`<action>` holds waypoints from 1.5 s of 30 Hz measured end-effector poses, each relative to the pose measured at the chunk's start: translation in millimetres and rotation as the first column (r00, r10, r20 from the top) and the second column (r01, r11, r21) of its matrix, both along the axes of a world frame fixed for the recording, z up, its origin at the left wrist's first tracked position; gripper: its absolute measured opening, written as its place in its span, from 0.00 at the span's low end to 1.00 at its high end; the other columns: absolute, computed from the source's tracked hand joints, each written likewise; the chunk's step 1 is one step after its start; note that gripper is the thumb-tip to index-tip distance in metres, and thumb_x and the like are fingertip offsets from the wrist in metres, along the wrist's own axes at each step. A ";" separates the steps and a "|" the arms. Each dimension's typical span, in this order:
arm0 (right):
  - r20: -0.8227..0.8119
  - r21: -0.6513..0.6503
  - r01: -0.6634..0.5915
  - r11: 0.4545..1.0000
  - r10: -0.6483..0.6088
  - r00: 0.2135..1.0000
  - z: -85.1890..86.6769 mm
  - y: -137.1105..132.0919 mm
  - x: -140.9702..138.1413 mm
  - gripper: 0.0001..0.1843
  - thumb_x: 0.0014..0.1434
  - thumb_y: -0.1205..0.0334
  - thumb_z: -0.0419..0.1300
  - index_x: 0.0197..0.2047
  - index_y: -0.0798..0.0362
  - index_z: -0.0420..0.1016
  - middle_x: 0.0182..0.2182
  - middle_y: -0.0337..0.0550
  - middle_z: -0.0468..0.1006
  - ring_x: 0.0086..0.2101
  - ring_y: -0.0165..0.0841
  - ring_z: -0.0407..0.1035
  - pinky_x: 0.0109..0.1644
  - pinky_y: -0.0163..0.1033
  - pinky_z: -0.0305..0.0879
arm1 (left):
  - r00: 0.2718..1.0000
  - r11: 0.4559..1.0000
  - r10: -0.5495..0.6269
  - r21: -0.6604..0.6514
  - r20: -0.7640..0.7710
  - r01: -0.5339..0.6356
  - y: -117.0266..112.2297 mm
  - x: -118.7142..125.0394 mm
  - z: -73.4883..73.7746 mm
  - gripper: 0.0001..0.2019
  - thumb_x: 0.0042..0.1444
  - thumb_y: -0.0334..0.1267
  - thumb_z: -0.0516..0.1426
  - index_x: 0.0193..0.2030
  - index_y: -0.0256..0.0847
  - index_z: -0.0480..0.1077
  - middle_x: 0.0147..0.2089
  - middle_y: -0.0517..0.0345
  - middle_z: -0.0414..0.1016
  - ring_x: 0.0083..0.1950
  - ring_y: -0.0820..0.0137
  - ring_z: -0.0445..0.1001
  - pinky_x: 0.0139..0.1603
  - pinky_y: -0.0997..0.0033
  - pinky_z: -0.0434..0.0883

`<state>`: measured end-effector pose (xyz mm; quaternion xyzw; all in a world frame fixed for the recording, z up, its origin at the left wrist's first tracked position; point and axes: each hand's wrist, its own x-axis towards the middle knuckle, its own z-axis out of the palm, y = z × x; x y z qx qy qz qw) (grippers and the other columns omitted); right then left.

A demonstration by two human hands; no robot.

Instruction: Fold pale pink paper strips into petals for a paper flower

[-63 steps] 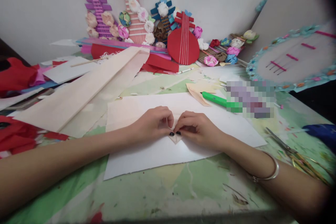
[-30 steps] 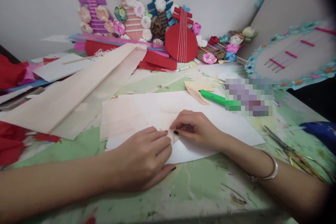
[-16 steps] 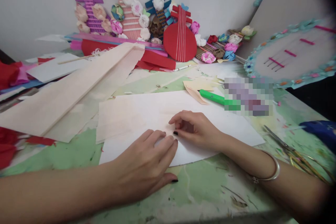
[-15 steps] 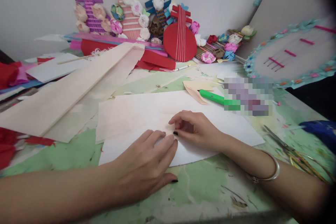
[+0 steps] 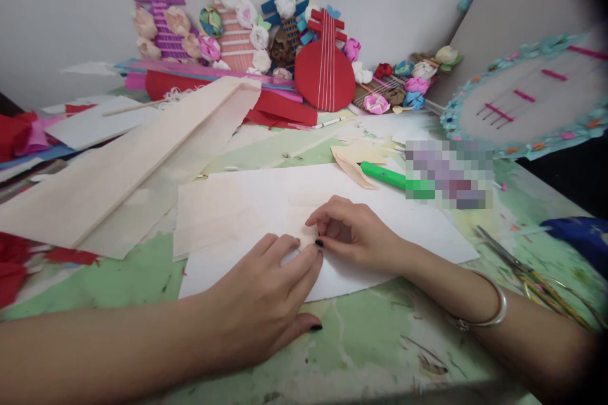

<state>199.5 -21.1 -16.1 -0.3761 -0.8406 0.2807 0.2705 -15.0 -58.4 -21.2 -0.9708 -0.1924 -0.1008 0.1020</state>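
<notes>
On a white sheet [image 5: 408, 247] lies a small piece of thin cream paper [image 5: 304, 201], pale against it and partly covered by my fingers. My left hand [image 5: 266, 294] rests palm down at its near side, fingers stretched forward and fingertips on the paper, thumb apart over the table. From the right, my right hand [image 5: 356, 231] pinches at the paper's edge with bent fingers and thumb. The fingertips of both hands almost meet, and what is under them is partly hidden. More cream paper pieces [image 5: 209, 218] lie on the sheet's left part.
A green pen-like tool [image 5: 384, 174] lies beside a folded cream scrap [image 5: 354, 166]. Scissors [image 5: 513, 259] are at the right. A long cream paper strip [image 5: 128, 171] crosses the left side. Flower-decorated paper instruments, one a red lute [image 5: 325, 76], lean against the wall.
</notes>
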 end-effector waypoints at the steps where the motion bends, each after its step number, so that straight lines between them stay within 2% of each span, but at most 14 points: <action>1: 0.009 0.006 -0.003 1.000 0.003 1.000 1.1 -0.5 0.1 0.13 0.53 0.73 0.58 0.43 0.54 0.71 0.32 0.42 0.73 0.35 0.31 0.67 0.37 0.35 0.65 | 1.000 1.000 0.003 -0.009 -0.005 -0.003 0.2 0.1 0.3 0.27 0.63 0.49 0.49 0.55 0.24 0.66 0.54 0.39 0.67 0.49 0.49 0.63 0.46 0.51 0.64; 7: 0.118 0.072 -0.005 0.997 -0.004 0.993 5.5 -2.1 3.3 0.18 0.52 0.72 0.60 0.47 0.53 0.69 0.36 0.43 0.74 0.41 0.36 0.65 0.48 0.46 0.60 | 1.000 1.000 -0.002 -0.026 -0.006 0.002 0.7 0.1 1.2 0.26 0.63 0.49 0.48 0.55 0.24 0.66 0.53 0.40 0.67 0.48 0.49 0.63 0.45 0.51 0.64; 11: 0.151 0.032 0.032 0.999 -0.036 0.988 7.4 2.1 12.4 0.20 0.52 0.73 0.60 0.49 0.53 0.69 0.38 0.43 0.74 0.42 0.37 0.64 0.48 0.46 0.59 | 1.000 0.999 -0.008 -0.038 -0.016 0.007 -0.2 -0.1 1.3 0.25 0.63 0.48 0.48 0.55 0.25 0.66 0.54 0.41 0.67 0.49 0.49 0.63 0.47 0.51 0.63; 16: 0.150 -0.029 0.060 0.998 -0.055 0.987 8.2 10.1 25.8 0.17 0.53 0.69 0.62 0.48 0.53 0.70 0.40 0.44 0.73 0.43 0.36 0.66 0.48 0.43 0.61 | 1.000 0.998 -0.009 -0.055 -0.012 0.009 -0.2 -1.4 1.0 0.25 0.64 0.47 0.47 0.56 0.24 0.64 0.54 0.39 0.67 0.50 0.48 0.62 0.47 0.51 0.62; 21: 0.157 -0.028 0.033 0.999 -0.028 0.987 8.1 12.5 28.7 0.17 0.53 0.71 0.61 0.47 0.52 0.71 0.41 0.44 0.74 0.43 0.36 0.66 0.49 0.44 0.62 | 1.000 0.990 0.007 -0.141 -0.010 -0.009 4.1 -0.7 3.7 0.28 0.63 0.48 0.47 0.61 0.25 0.59 0.56 0.39 0.65 0.50 0.50 0.62 0.48 0.50 0.63; 23: 0.156 0.028 0.027 0.999 -0.031 0.987 8.1 11.5 27.1 0.16 0.52 0.73 0.60 0.45 0.53 0.71 0.40 0.45 0.74 0.43 0.36 0.66 0.48 0.44 0.63 | 1.000 0.983 0.018 -0.185 -0.015 -0.020 5.7 0.1 4.9 0.28 0.63 0.48 0.48 0.61 0.27 0.58 0.56 0.40 0.66 0.50 0.50 0.62 0.47 0.50 0.63; 25: 0.148 0.164 0.013 0.986 -0.037 0.988 8.3 8.7 24.0 0.13 0.52 0.75 0.58 0.40 0.53 0.73 0.37 0.45 0.75 0.41 0.37 0.66 0.47 0.45 0.62 | 0.999 0.978 0.036 -0.206 -0.013 -0.037 6.6 0.6 5.6 0.28 0.62 0.49 0.48 0.61 0.29 0.58 0.55 0.40 0.66 0.49 0.50 0.63 0.46 0.49 0.64; 27: 0.145 0.312 -0.042 0.949 -0.004 0.989 9.1 3.3 19.4 0.11 0.53 0.76 0.55 0.35 0.52 0.74 0.34 0.44 0.76 0.41 0.37 0.65 0.47 0.47 0.61 | 0.999 0.976 0.048 -0.214 0.013 -0.045 7.4 0.0 6.0 0.28 0.61 0.50 0.50 0.60 0.30 0.59 0.53 0.40 0.67 0.49 0.50 0.63 0.46 0.48 0.64; 28: 0.153 0.341 -0.100 0.935 0.049 0.987 9.7 -0.1 16.8 0.11 0.54 0.75 0.55 0.35 0.52 0.74 0.34 0.44 0.76 0.41 0.37 0.66 0.47 0.47 0.61 | 0.998 0.973 0.047 -0.229 0.042 -0.036 8.3 -0.6 6.1 0.27 0.61 0.50 0.51 0.59 0.31 0.59 0.53 0.41 0.67 0.49 0.51 0.63 0.46 0.48 0.64; 31: 0.239 0.338 -0.211 0.917 0.134 0.962 12.8 -11.3 9.9 0.12 0.58 0.74 0.52 0.40 0.53 0.74 0.38 0.46 0.77 0.42 0.36 0.67 0.47 0.46 0.63 | 0.976 0.932 0.076 -0.363 0.205 0.003 14.7 -3.9 5.9 0.19 0.61 0.44 0.52 0.55 0.34 0.60 0.51 0.45 0.68 0.50 0.57 0.64 0.49 0.53 0.66; 34: 0.331 0.297 -0.294 0.908 0.191 0.924 17.0 -19.4 7.2 0.13 0.58 0.75 0.52 0.42 0.56 0.73 0.40 0.50 0.77 0.43 0.37 0.68 0.48 0.45 0.64 | 0.921 0.844 0.211 -0.536 0.326 -0.004 27.5 -7.0 4.8 0.08 0.61 0.34 0.51 0.48 0.39 0.61 0.47 0.51 0.68 0.47 0.66 0.67 0.46 0.65 0.68; 36: 0.373 0.286 -0.307 0.908 0.190 0.908 19.6 -22.4 7.5 0.13 0.59 0.75 0.51 0.43 0.56 0.74 0.41 0.51 0.77 0.44 0.37 0.68 0.50 0.44 0.64 | 0.902 0.797 0.292 -0.602 0.317 -0.046 37.0 -7.9 4.1 0.06 0.61 0.32 0.51 0.44 0.40 0.63 0.45 0.55 0.68 0.41 0.70 0.68 0.41 0.69 0.68; 39: 0.430 0.280 -0.325 0.903 0.185 0.884 22.5 -25.2 8.2 0.13 0.62 0.73 0.50 0.44 0.56 0.74 0.41 0.50 0.76 0.45 0.37 0.68 0.52 0.46 0.62 | 0.892 0.777 0.363 -0.616 0.272 -0.128 47.1 -6.7 4.2 0.07 0.59 0.34 0.53 0.44 0.39 0.64 0.42 0.57 0.69 0.38 0.70 0.68 0.39 0.69 0.68; 45: 0.460 0.290 -0.334 0.897 0.175 0.870 22.5 -30.0 9.2 0.12 0.64 0.70 0.50 0.44 0.54 0.74 0.41 0.49 0.75 0.46 0.37 0.67 0.57 0.49 0.60 | 0.911 0.739 0.362 -0.657 0.199 -0.150 50.9 -1.4 8.5 0.04 0.59 0.35 0.53 0.38 0.40 0.68 0.35 0.59 0.71 0.38 0.69 0.68 0.38 0.69 0.66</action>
